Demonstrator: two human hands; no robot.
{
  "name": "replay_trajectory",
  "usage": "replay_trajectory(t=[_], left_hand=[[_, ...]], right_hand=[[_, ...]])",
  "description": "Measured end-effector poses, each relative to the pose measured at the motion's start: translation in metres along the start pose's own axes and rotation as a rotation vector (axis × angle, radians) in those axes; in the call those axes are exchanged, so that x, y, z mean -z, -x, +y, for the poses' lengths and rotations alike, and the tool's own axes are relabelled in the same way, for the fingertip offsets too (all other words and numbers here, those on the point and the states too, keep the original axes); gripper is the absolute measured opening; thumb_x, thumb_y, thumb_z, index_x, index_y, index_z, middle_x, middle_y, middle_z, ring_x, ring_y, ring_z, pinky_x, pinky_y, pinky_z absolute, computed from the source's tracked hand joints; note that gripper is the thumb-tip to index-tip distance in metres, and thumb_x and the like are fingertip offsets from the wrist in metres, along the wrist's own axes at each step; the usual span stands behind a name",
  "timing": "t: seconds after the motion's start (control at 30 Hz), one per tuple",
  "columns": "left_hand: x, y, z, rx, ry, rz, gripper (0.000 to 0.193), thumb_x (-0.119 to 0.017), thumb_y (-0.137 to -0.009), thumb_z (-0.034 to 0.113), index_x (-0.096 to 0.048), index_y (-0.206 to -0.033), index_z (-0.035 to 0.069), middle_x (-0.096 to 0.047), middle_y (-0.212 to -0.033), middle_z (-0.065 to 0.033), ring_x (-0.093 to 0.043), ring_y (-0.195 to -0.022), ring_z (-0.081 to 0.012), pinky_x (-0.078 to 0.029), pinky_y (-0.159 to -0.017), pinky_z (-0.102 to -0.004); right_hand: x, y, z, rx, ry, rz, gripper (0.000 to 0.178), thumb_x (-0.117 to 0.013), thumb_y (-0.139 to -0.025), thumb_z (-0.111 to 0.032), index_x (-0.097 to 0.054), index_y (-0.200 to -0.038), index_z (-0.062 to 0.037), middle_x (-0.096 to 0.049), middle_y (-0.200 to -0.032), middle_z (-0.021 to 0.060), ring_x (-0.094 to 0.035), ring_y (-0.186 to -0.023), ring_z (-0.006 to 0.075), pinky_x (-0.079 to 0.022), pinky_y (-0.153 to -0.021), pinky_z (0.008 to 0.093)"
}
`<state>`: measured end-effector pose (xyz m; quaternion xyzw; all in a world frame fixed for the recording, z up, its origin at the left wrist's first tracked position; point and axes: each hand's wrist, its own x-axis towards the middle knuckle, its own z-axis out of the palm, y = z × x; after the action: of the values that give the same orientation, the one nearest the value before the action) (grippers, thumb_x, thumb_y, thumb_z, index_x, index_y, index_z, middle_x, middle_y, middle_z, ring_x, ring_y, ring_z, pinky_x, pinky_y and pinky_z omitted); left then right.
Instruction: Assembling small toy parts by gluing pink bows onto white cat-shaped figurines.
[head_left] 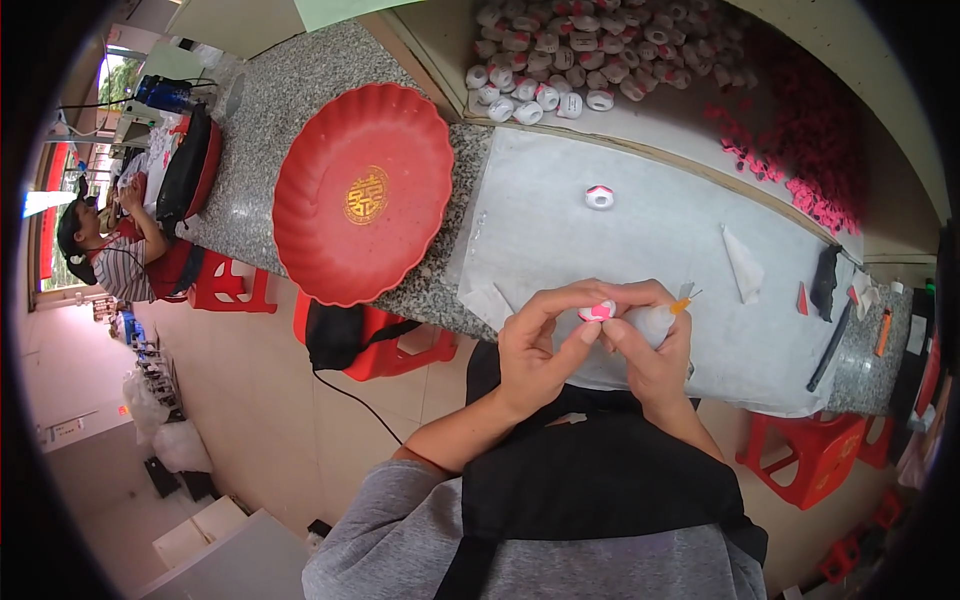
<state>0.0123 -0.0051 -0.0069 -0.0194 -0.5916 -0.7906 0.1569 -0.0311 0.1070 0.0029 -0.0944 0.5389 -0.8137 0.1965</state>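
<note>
My left hand [537, 348] pinches a small white rounded piece with a pink patch [598, 311] between thumb and fingers. The fingertips of my right hand [662, 372] press against the same piece from the other side. Tucked in my right hand is a translucent glue bottle [653, 326] with an orange needle tip [681, 305] pointing up and right. Beyond my hands, a similar white piece with a red-pink band [599, 197] and a dark opening lies alone on the white sheet [540, 235].
A large red scalloped tray [310, 220] stands to the left. Many white pieces [600, 60] and pink bits [820, 190] fill the shelf at the back. Scraps [742, 265], a dark stick [828, 357] and an orange tool [883, 332] lie right. Another person [125, 250] sits far left.
</note>
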Motion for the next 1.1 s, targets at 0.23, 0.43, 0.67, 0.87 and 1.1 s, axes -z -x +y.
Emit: replay_trajectory(t=[0.23, 0.43, 0.67, 0.87, 1.1], left_hand=[[0.003, -0.008, -0.004, 0.152, 0.064, -0.039, 0.019, -0.051, -0.074, 0.0, -0.049, -0.093, 0.0, -0.053, -0.093, -0.0095, -0.049, -0.089, -0.0147, -0.037, -0.08, -0.0263], [0.021, -0.029, -0.003, 0.086, -0.335, -0.179, 0.017, -0.053, -0.072, -0.001, -0.05, -0.089, -0.002, -0.054, -0.088, -0.0103, -0.051, -0.084, -0.0167, -0.04, -0.073, -0.0257], [0.023, -0.05, 0.001, -0.096, -0.683, -0.311, 0.017, -0.057, -0.068, 0.002, -0.053, -0.084, 0.001, -0.054, -0.081, -0.0087, -0.053, -0.077, -0.0224, -0.041, -0.07, -0.0269], [0.019, -0.065, -0.018, -0.418, -1.155, -0.398, 0.023, -0.06, -0.061, 0.006, -0.054, -0.083, 0.005, -0.05, -0.082, -0.0069, -0.048, -0.081, -0.0224, -0.041, -0.068, -0.0299], [0.024, -0.077, -0.004, -0.404, -1.127, -0.358, 0.025, -0.06, -0.06, 0.006, -0.055, -0.085, 0.006, -0.047, -0.093, -0.0102, -0.046, -0.083, -0.0247, -0.04, -0.069, -0.0305]], right_hand=[[0.009, -0.001, 0.001, -0.1, -0.014, 0.007, 0.024, -0.054, -0.071, -0.001, -0.052, -0.095, 0.001, -0.05, -0.065, 0.001, -0.042, -0.055, 0.0042, -0.033, -0.049, 0.0163], [0.03, 0.004, -0.012, -0.154, 0.135, 0.083, 0.026, -0.052, -0.07, -0.002, -0.049, -0.095, 0.0023, -0.051, -0.068, 0.0059, -0.043, -0.053, 0.0074, -0.033, -0.048, 0.0178], [0.058, 0.011, -0.02, -0.072, 0.186, 0.214, 0.019, -0.053, -0.07, -0.005, -0.05, -0.087, 0.002, -0.05, -0.066, 0.0055, -0.04, -0.051, 0.0072, -0.031, -0.047, 0.0182], [0.06, 0.012, -0.018, -0.042, 0.196, 0.257, 0.018, -0.053, -0.07, -0.004, -0.049, -0.086, 0.0026, -0.049, -0.066, 0.0055, -0.041, -0.05, 0.0076, -0.031, -0.046, 0.0186], [0.064, 0.009, -0.016, -0.025, 0.207, 0.258, 0.018, -0.053, -0.07, -0.005, -0.049, -0.086, 0.0031, -0.05, -0.065, 0.006, -0.041, -0.05, 0.0081, -0.032, -0.047, 0.0186]])
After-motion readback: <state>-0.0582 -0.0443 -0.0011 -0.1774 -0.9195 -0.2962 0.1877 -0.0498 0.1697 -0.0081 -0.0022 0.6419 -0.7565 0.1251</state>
